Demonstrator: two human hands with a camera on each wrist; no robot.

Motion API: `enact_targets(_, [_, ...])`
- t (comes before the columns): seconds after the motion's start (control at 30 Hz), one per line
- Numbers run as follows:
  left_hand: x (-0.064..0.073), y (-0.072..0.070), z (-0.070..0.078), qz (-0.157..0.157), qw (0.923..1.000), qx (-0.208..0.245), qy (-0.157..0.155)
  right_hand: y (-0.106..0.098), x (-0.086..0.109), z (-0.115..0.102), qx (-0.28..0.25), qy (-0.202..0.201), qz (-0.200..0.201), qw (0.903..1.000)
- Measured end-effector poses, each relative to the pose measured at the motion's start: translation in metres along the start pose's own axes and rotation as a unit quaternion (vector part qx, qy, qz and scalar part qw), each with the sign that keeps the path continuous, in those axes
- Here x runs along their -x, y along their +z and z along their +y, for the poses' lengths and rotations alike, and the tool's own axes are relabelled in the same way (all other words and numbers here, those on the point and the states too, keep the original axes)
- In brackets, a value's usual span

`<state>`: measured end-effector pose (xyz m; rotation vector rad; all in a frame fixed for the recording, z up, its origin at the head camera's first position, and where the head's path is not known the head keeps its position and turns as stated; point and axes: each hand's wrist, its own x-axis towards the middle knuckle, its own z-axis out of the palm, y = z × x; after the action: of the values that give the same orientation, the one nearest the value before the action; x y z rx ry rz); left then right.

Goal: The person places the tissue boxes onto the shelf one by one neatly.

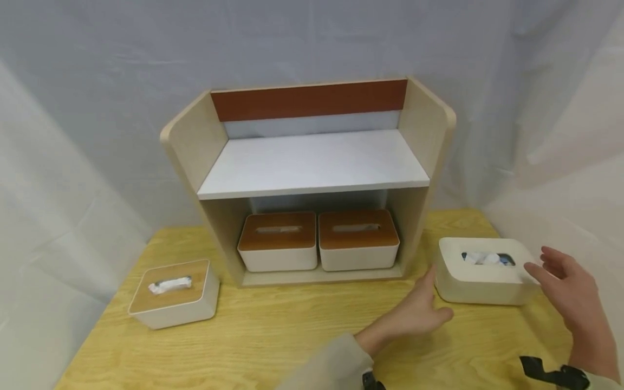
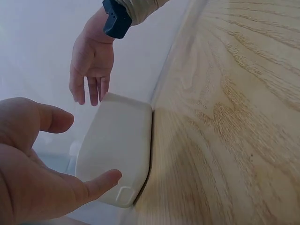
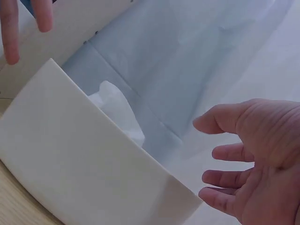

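An all-white tissue box (image 1: 480, 292) stands on the table at the right, a tuft of white tissue (image 3: 117, 110) poking from its slot. My left hand (image 1: 414, 311) is at the box's left end, fingers extended and thumb spread; whether the fingertips touch it I cannot tell. Near the opposite end is my right hand (image 1: 572, 290), its fingers loosely bent and holding nothing. The right wrist view shows this hand (image 3: 262, 164) beside the box (image 3: 89, 150), with left fingertips (image 3: 9, 42) beyond. Both hands flank the box (image 2: 117, 140) in the left wrist view.
A two-level shelf (image 1: 312, 162) stands at the table's back. Its lower level holds two tissue boxes with brown lids, one left (image 1: 280, 259) and one right (image 1: 361, 257). Another wood-lidded tissue box (image 1: 177, 313) sits at the table's left. Pale sheeting (image 1: 312, 43) hangs around the table (image 1: 273, 341).
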<state>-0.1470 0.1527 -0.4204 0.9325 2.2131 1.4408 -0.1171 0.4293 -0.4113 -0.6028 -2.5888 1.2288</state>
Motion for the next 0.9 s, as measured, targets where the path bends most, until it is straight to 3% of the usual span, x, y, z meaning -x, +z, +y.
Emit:
enact_targets(0.17, [-0.009,0.009,-0.005,0.006,0.9997,0.011,-0.023,-0.004,-0.004,0.013,0.007,-0.001,-0.015,0.9999])
enact_targets(0.27, [-0.013,0.013,-0.007,0.005,0.999,0.019,-0.04,-0.006,-0.007,0.02,0.025,-0.003,-0.08,0.9965])
enact_targets(0.37, [-0.016,0.015,-0.008,0.007,0.9986,0.02,-0.049,-0.005,-0.013,0.026,0.033,-0.005,-0.162,0.9862])
enact_targets(0.47, [-0.017,0.017,-0.011,0.01,0.9981,0.017,-0.058,-0.002,-0.017,0.032,0.023,-0.007,-0.213,0.9769])
enact_targets(0.73, [-0.024,0.024,-0.017,-0.001,0.9978,0.013,-0.065,0.007,-0.019,0.044,-0.019,-0.023,-0.22,0.975])
enact_targets(0.9, [-0.026,0.027,-0.015,-0.01,0.9977,-0.003,-0.067,0.007,-0.019,0.05,-0.004,-0.016,-0.207,0.9782])
